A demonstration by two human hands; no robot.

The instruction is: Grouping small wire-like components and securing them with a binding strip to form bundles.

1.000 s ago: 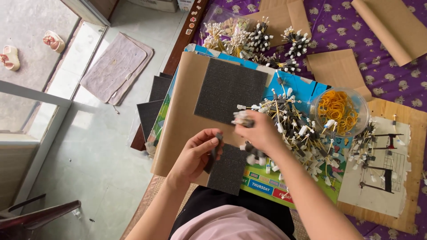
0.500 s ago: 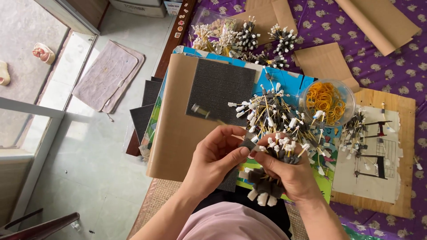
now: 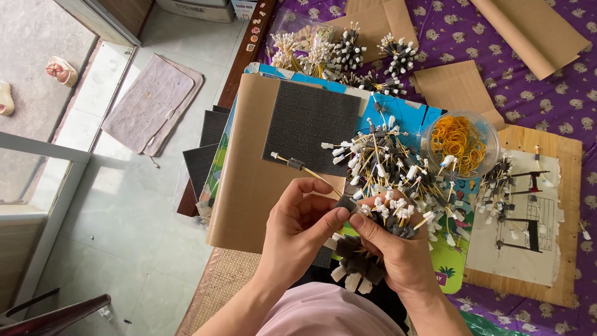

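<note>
My right hand (image 3: pixel 398 255) grips a thick bundle of yellow wires (image 3: pixel 388 180) with black sleeves and white plug ends, fanned out upward above the fist. More white ends stick out below the fist. My left hand (image 3: pixel 298 227) pinches a single yellow wire (image 3: pixel 298 167) near its base beside the bundle; that wire reaches up-left across a black foam sheet (image 3: pixel 311 124). The foam sheet lies on a brown cardboard sheet (image 3: pixel 249 174) in front of me.
A clear bowl of orange rubber bands (image 3: pixel 459 142) stands right of the bundle. A wooden board with a paper diagram and several wires (image 3: pixel 528 218) lies at right. Finished wire bunches (image 3: pixel 348 53) rest at the back. More foam sheets (image 3: pixel 205 155) lie left, by the floor edge.
The bundle of wires was picked up off the surface into my right hand. My left hand let go of a foam piece and now pinches one wire at the bundle.
</note>
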